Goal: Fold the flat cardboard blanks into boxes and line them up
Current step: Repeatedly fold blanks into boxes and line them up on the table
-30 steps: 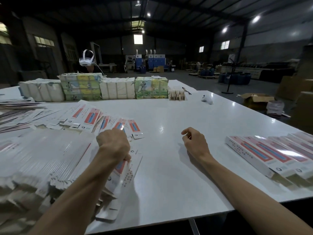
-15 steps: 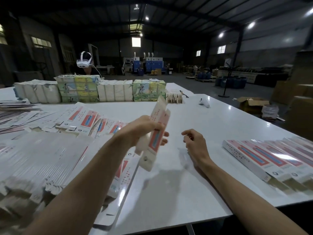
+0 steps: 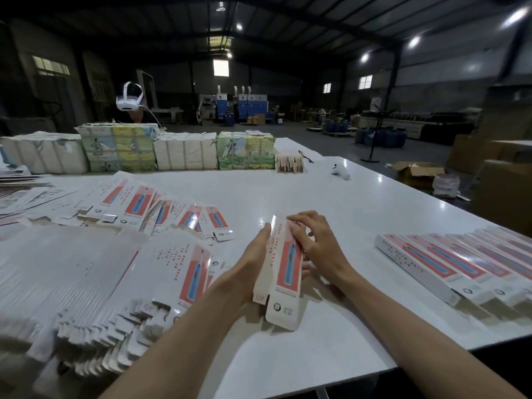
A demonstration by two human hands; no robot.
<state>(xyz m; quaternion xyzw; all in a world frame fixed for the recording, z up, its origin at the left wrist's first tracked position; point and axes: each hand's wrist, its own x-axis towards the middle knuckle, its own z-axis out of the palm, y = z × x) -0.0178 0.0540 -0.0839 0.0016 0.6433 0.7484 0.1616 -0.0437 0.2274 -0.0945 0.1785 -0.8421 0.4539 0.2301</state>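
A second ago the left hand (image 3: pixel 253 262) was lifting one blank (image 3: pixel 288 263) off the pile of flat blanks (image 3: pixel 86 272) while the right hand (image 3: pixel 321 247) was idling on the tabletop (image 3: pixel 316 194). Now both are meeting on it. The left grip is wrapping round its left side, and the right grip is pinching the upper right edge with curled fingertips. The blank is hovering just above the tabletop, between the pile and the row of finished boxes (image 3: pixel 449 264). Picking looks finished, and opening it into a box is probably starting.
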